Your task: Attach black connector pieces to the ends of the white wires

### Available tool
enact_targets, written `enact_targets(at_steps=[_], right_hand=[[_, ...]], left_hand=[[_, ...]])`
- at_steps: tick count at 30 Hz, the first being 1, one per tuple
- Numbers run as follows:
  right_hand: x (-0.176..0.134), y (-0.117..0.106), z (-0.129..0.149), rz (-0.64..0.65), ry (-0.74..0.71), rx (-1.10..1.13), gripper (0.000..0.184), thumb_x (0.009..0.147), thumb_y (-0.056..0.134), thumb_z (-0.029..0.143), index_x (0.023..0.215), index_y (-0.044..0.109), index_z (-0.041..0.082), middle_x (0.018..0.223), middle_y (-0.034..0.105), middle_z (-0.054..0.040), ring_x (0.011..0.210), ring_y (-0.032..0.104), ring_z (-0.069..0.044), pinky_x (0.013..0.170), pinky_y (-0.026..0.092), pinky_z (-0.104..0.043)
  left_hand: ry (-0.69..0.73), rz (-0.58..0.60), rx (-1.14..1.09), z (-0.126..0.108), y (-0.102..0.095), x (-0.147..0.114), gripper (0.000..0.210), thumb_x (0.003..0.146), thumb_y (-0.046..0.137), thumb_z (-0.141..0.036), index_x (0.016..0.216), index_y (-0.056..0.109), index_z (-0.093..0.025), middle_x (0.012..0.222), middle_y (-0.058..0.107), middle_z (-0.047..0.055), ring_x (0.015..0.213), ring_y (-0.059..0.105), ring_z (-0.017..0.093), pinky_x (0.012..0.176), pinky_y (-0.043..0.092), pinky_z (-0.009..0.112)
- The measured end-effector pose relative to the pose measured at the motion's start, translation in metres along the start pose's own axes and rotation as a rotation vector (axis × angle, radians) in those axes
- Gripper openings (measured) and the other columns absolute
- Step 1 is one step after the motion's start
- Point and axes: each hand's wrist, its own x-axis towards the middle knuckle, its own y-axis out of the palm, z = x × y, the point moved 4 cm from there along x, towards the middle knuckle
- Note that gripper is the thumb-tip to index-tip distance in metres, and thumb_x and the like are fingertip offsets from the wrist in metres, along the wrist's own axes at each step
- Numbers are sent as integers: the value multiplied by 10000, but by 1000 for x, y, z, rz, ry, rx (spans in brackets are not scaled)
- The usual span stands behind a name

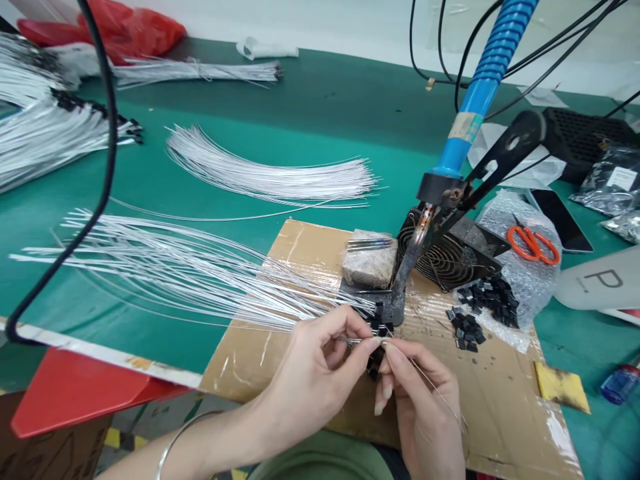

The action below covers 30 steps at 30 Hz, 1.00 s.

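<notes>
A crumpled red bag lies toward the left of the far edge of the green desk, with a white roll farther right along it. Toward that edge's right sits a black mesh box. Nearer the front edge, orange-handled scissors rest on bubble wrap, beside a phone and pale bottle.

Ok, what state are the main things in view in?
Left hand: pinching a slim piece
Right hand: pinched at that piece's end
Near white wires: loose, fanned out
Small black pieces: loose, heaped
Phone: lying flat, screen dark
Yellow pad: darkly stained
Orange-handled scissors: lying untouched
Fan: spinning or not, unclear
</notes>
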Motion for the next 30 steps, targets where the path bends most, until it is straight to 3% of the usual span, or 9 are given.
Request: enact_targets(at_steps=[6,14,19,26,30], right_hand=[[10,-9,-2,180,51,-17,190,837,915,389,827,869,204,654,691,9,442,603,-62,417,530,-135],[8,-7,5,133,91,-29,205,810,936,394,829,873,200,658,667,23,470,590,-47,451,542,-124],[9,-8,-1,169,75,-6,201,828,926,403,853,880,209,667,686,12,456,587,-47,437,537,-127],[-5,8,-3,-91,93,106,322,661,1019,452,783,864,198,626,644,44,460,533,-24,438,498,-109],[-9,17,-6,-114,106,148,329,641,1029,451,794,868,208,620,650,49,473,536,-27,459,507,-115]], left_hand=[[17,22,64,-5,-1,-2,231,998,621,-375,859,642,-191,693,515,-31,557,338,108,513,254,258],[32,5,79,-6,-2,0,211,990,618,-345,855,654,-187,690,538,-29,549,358,105,503,274,246],[72,-46,83,-9,1,2,185,962,617,-311,831,656,-186,634,518,-44,522,349,101,474,269,229],[96,-117,91,-9,2,0,186,951,628,-304,809,645,-184,586,509,-58,491,346,89,455,276,206],[67,-115,45,-6,4,0,203,953,624,-342,826,647,-185,622,581,-26,519,443,107,487,349,214]])
